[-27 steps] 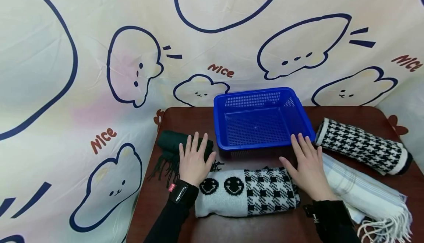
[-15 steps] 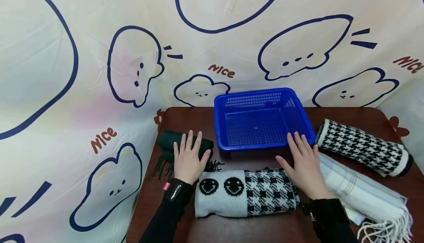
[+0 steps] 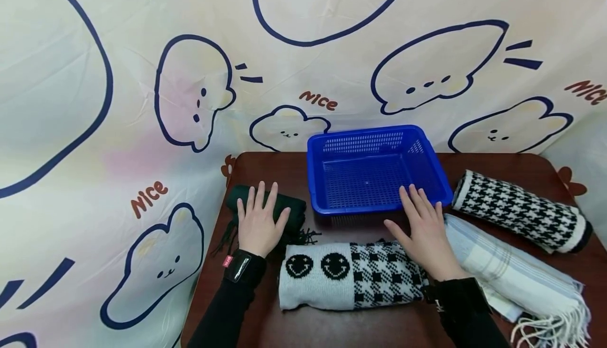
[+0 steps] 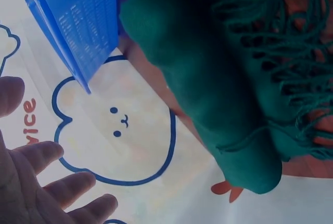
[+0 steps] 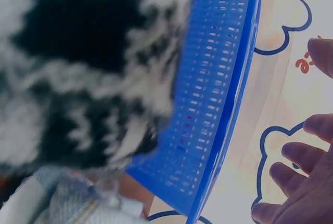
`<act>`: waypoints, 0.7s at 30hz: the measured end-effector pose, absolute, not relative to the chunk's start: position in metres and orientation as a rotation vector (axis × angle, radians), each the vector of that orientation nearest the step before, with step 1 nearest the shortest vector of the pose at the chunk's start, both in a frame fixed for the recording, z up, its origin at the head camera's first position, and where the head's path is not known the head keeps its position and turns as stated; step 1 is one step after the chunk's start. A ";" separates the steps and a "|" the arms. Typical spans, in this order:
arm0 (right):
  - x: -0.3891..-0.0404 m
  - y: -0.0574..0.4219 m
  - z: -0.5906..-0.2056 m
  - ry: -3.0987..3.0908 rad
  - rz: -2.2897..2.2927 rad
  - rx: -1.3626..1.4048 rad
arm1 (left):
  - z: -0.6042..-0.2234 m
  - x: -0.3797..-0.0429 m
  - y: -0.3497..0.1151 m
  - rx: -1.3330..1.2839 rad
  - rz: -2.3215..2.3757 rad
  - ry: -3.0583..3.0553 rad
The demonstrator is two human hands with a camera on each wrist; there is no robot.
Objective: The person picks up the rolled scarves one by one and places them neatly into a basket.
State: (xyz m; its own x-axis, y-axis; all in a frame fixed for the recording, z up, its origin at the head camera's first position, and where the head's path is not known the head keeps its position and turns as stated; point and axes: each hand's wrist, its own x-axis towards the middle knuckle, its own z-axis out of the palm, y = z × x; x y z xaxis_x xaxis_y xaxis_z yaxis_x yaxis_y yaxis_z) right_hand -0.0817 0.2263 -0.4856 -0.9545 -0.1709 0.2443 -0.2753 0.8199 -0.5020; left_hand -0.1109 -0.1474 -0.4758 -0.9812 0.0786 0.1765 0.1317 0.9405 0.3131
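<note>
Basket (image 3: 374,171): blue perforated plastic, rectangular, nothing inside, far centre of desk (image 3: 265,168).
Left hand (image 3: 258,224): fingers spread flat over rolled dark green fringed scarf (image 3: 294,213).
Right hand (image 3: 424,232): flat, spread, beside knitted checked scarf (image 3: 351,274).

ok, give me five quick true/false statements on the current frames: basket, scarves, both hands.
1. The blue perforated plastic basket holds nothing. True.
2. The left hand is over the rolled dark green fringed scarf, fingers straight. True.
3. The right hand grips the rolled black-and-white houndstooth scarf. False: its fingers are straight and spread near the basket's front edge, and that scarf lies apart, to its right.
4. The folded knit scarf with two smiley faces lies inside the basket. False: it lies on the dark brown table, in front of the basket.
5. The pale plaid scarf with white fringe lies at the table's right. True.
</note>
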 end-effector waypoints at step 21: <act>-0.089 0.188 -0.469 -2.833 0.851 0.442 | -0.466 -0.117 -0.174 -0.105 -0.499 -2.995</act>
State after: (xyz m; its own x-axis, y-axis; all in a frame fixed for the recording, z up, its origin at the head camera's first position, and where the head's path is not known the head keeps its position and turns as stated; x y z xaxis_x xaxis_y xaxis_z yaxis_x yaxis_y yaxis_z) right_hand -0.0894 0.1883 -0.4691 -0.9452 -0.2358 0.2259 -0.3212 0.7955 -0.5138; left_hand -0.1166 -0.1742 -0.4657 -0.9923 0.0512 0.1130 0.0851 0.9439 0.3192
